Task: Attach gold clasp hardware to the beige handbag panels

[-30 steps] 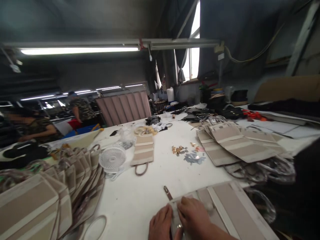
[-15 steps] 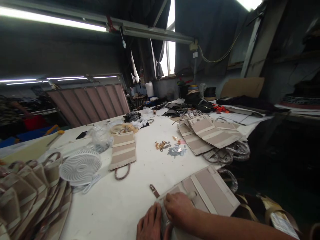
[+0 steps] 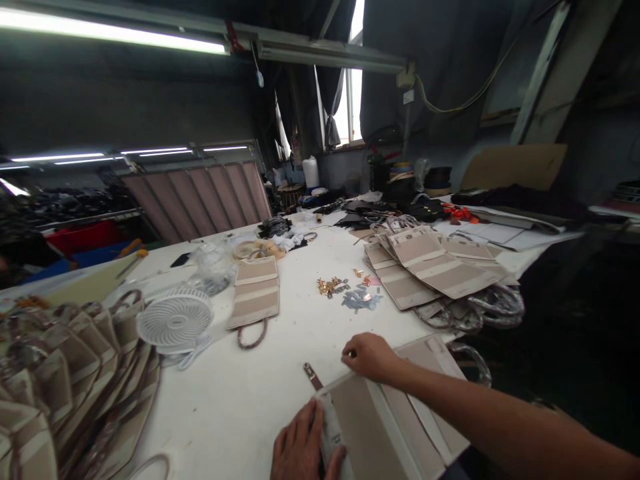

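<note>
we've got the beige bag panel flat at the near edge of the counter, one end overhanging toward us. left hand clamps its near-left edge, fingers together, thumb over the white trim. right hand is curled on the far corner, fingertips pinching the edge as far as we can tell. brown strap tab pokes out just beside that corner. risks: with that overhang, an uneven pull could slide the panel off. the right forearm crosses over it and could crease it. a wide sweep could scatter the gold fittings further up.
</note>
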Demonstrator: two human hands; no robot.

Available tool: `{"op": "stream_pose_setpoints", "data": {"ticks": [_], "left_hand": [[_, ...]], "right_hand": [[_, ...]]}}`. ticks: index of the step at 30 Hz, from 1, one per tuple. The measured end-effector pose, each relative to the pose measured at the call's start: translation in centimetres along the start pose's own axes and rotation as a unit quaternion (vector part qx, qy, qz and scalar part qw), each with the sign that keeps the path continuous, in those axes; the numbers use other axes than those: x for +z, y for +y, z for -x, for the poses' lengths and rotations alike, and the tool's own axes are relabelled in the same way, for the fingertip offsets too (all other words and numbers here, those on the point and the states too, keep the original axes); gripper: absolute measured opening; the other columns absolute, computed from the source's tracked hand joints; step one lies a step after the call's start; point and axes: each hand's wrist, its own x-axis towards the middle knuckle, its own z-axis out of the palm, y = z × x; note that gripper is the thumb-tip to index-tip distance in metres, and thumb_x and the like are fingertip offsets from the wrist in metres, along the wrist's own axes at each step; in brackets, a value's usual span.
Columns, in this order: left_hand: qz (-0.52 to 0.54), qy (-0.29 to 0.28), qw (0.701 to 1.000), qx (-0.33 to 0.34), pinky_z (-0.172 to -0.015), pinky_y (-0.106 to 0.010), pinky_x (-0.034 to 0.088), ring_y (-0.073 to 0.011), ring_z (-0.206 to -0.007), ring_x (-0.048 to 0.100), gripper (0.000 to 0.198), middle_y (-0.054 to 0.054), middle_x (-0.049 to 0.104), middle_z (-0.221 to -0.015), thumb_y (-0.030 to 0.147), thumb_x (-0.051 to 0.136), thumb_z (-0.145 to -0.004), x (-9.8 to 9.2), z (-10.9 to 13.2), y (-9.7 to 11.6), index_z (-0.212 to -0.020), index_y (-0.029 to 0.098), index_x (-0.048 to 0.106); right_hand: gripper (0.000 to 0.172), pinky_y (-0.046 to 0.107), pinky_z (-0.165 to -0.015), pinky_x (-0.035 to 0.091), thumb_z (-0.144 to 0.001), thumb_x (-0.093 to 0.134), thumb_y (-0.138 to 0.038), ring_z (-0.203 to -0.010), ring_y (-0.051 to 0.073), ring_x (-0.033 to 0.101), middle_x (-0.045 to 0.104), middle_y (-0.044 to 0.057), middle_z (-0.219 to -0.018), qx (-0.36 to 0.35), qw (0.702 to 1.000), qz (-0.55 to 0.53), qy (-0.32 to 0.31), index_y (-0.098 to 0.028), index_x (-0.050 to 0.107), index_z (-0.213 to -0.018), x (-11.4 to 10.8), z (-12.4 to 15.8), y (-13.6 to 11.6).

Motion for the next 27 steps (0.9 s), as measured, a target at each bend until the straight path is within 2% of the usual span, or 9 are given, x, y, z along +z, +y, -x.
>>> {"op": "stream_pose_setpoints", "data": {"ticks": [5,9,13,20,25,27], "left_hand": [[-0.008,0.016,1.0,0.0,-0.102,-0.041,0.052,-0.0273,-0.131,0.062,0.063,-0.008,0.057,-0.153,0.047,0.063,-0.094,0.4,0.3,-0.1,-0.152,0.026,0.054],[-0.023,0.022,0.998,-0.049,-0.105,-0.043,0.05,-0.0304,-0.13,0.062,0.068,-0.007,0.06,-0.15,0.041,0.075,-0.082,1.0,0.5,0.8,-0.147,0.029,0.06],[-0.037,0.031,0.996,-0.071,-0.106,-0.043,0.048,-0.0312,-0.128,0.063,0.069,-0.008,0.062,-0.149,0.041,0.079,-0.078,1.3,0.7,1.8,-0.145,0.03,0.062],[-0.042,0.07,0.994,-0.068,-0.104,-0.044,0.048,-0.0304,-0.125,0.064,0.059,-0.008,0.066,-0.143,0.053,0.07,-0.088,1.0,0.9,2.0,-0.143,0.032,0.063],[0.001,0.04,0.999,-0.01,-0.103,-0.04,0.05,-0.0284,-0.128,0.061,0.075,-0.008,0.06,-0.151,0.048,0.075,-0.083,-1.7,0.6,2.1,-0.152,0.026,0.052],[0.031,0.036,0.998,-0.03,-0.107,-0.04,0.048,-0.0276,-0.13,0.059,0.073,-0.007,0.058,-0.153,0.044,0.073,-0.086,-3.0,0.4,2.9,-0.153,0.026,0.05]], "right_hand": [[0.029,0.032,-0.087,0.05,-0.094,0.062,-0.034,-0.111,0.027,0.068,0.077,0.007,-0.122,0.1,0.994,0.027,0.038,-0.027,0.081,-0.113,-2.9,-6.9,7.2],[0.028,0.032,-0.083,0.05,-0.092,0.061,-0.032,-0.107,0.027,0.07,0.078,0.009,-0.118,0.135,0.989,0.04,0.037,-0.027,0.082,-0.109,-2.5,-9.7,9.8],[0.027,0.032,-0.079,0.048,-0.093,0.059,-0.029,-0.101,0.026,0.07,0.078,0.01,-0.11,0.133,0.989,0.048,0.034,-0.026,0.083,-0.105,-1.2,-10.4,10.3],[0.027,0.032,-0.074,0.044,-0.094,0.056,-0.023,-0.098,0.026,0.07,0.077,0.011,-0.11,0.11,0.991,0.052,0.05,-0.023,0.082,-0.098,-0.5,-10.4,10.4],[0.024,0.031,-0.074,0.046,-0.091,0.058,-0.021,-0.094,0.026,0.07,0.079,0.01,-0.102,0.108,0.992,0.035,0.053,-0.022,0.081,-0.096,-2.0,-10.2,9.9],[0.024,0.031,-0.077,0.047,-0.091,0.059,-0.021,-0.096,0.025,0.07,0.079,0.009,-0.104,0.082,0.996,0.02,0.042,-0.021,0.081,-0.101,-3.1,-9.5,9.2]]}}
